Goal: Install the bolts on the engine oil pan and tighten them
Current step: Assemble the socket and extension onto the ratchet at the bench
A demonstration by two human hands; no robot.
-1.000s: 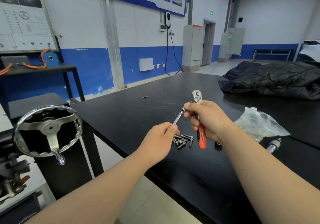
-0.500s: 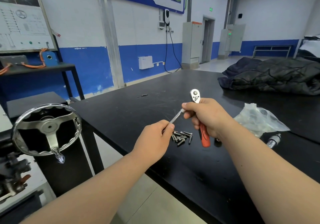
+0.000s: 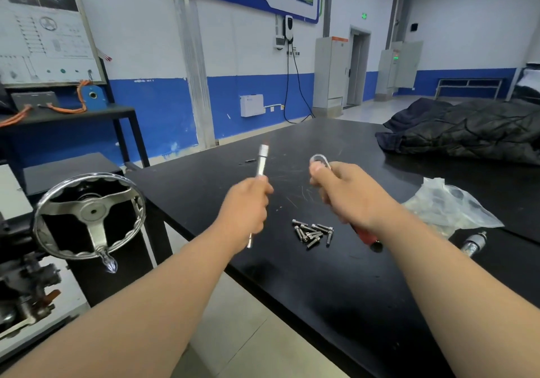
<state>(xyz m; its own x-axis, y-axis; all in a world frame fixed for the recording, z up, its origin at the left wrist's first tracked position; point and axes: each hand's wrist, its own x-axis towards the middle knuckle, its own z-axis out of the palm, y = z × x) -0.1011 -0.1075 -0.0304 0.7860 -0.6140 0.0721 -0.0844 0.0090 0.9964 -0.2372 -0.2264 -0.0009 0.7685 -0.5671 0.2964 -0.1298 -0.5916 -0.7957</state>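
Gripping a silver extension bar (image 3: 262, 163) in the curled fingers of the left hand (image 3: 245, 211), pointing its thicker socket end up and away and showing its thin lower tip below the fist. Clasping a ratchet wrench (image 3: 366, 236) in the right hand (image 3: 347, 193), wrapping the fingers round the shaft, resting the thumb just under the blurred round head and showing the red handle beneath the wrist. Holding the two tools apart in the air, over the near left part of a black table (image 3: 321, 304). Looking down on the bolts (image 3: 314, 233), lying in a small loose heap on the tabletop, between the two hands and a little nearer, just left of the red handle's end. Taking in, further right, a crumpled clear plastic bag (image 3: 447, 208) and, nearer than it, a small metal cylinder (image 3: 472, 243), both lying on the table. Seeing a dark quilted jacket (image 3: 467, 135) bunched at the far right of the table, and a tiny dark piece (image 3: 249, 160) lying alone toward the far left edge. Facing, off the table's left side, a chromed handwheel (image 3: 89, 217) mounted on a stand.
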